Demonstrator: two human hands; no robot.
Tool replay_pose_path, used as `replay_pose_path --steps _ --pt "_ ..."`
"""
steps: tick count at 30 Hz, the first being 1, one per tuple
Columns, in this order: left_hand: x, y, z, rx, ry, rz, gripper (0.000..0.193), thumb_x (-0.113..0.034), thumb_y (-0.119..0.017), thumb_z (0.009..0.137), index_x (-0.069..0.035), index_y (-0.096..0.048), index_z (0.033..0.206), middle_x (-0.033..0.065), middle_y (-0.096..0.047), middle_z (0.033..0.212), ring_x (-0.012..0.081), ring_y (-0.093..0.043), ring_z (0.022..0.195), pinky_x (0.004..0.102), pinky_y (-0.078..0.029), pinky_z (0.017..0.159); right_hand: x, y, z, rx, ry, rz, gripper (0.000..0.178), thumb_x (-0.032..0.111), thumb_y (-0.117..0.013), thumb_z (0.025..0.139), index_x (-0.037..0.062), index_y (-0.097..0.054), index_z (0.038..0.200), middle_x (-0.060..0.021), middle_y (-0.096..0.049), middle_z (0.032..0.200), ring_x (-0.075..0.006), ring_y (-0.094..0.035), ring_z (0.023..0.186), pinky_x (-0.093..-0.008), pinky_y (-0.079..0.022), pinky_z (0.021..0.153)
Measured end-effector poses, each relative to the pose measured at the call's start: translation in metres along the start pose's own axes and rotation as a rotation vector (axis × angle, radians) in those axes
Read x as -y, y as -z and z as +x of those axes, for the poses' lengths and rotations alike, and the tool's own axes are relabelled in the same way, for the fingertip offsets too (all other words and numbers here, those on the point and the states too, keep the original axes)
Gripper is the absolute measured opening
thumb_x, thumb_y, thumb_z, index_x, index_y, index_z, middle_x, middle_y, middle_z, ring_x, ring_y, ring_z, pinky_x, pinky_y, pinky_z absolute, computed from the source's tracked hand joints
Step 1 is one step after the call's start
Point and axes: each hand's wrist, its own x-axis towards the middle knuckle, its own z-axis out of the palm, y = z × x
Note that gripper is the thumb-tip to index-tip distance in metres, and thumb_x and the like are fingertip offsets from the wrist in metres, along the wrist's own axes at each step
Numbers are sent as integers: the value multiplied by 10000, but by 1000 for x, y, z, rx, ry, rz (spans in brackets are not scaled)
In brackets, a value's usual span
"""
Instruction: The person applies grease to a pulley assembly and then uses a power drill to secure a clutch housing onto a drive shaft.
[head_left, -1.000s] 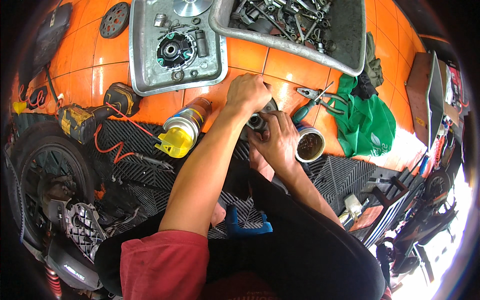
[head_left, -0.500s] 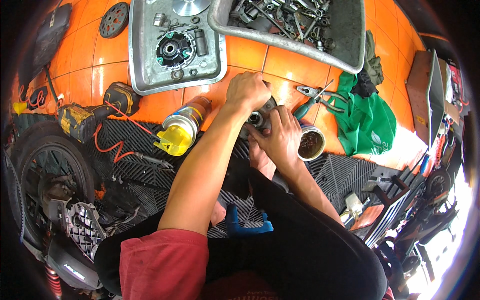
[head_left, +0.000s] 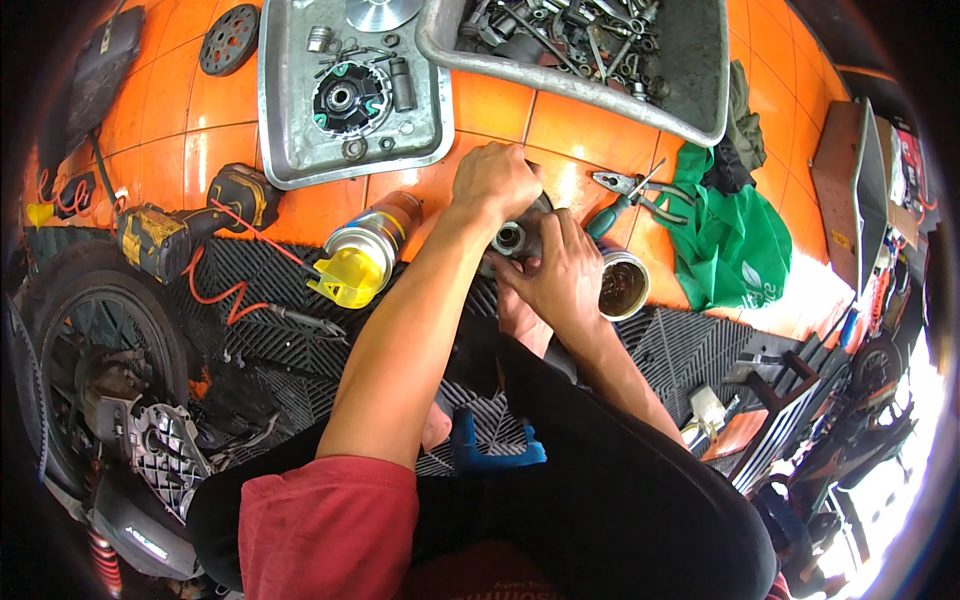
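Here, a metal part sits between both hands

The metal part (head_left: 508, 238) is beside the edge where orange tiles (head_left: 490, 110) meet a black mat (head_left: 640, 350). The right hand (head_left: 560, 268) clasps its near side; the left hand (head_left: 496, 185) curls at its far side, fingertips hidden, grip impossible to tell. Rightward stands an open tin (head_left: 645, 295), leftward a yellow-capped spray can (head_left: 372, 245); beyond, a metal tray (head_left: 422, 130).

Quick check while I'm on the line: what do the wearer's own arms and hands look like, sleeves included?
The left hand and right hand show no gloves. The left forearm and right forearm are uncovered, with no watch or band visible. A loose, short, dark red left sleeve shows; a right sleeve cannot be made out clearly.
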Motion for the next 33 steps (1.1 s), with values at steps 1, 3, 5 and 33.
replay_pose_path --steps 1,3,5,33 --pt "1 -1 0 1 0 -1 386 -327 -575 884 13 -730 983 259 -704 983 405 -674 979 473 -512 924 0 -2 -1 8 -8 -10 540 409 -820 717 6 -562 965 -140 -589 881 -325 -636 815 -446 -512 707" --pt "1 -1 0 -17 -4 6 381 -325 -576 881 12 -731 969 260 -703 977 407 -676 970 473 -516 916 0 -5 -4 24 -24 -37 551 421 -821 721 5 -566 975 -140 -594 901 -321 -644 823 -440 -512 699" --pt "1 -1 1 -23 -3 8 376 -323 -577 879 12 -732 954 261 -703 969 409 -678 961 474 -520 908 -3 -1 1 141 -91 -82 525 352 -847 686 24 -580 995 -128 -597 882 -322 -641 812 -423 -521 700" --pt "0 3 -1 23 -8 19 366 -302 -560 889 14 -727 969 249 -706 979 395 -681 962 466 -522 907 17 17 -4 150 -176 95 416 335 -820 758 56 -625 997 -123 -653 762 -308 -667 650 -395 -521 570"
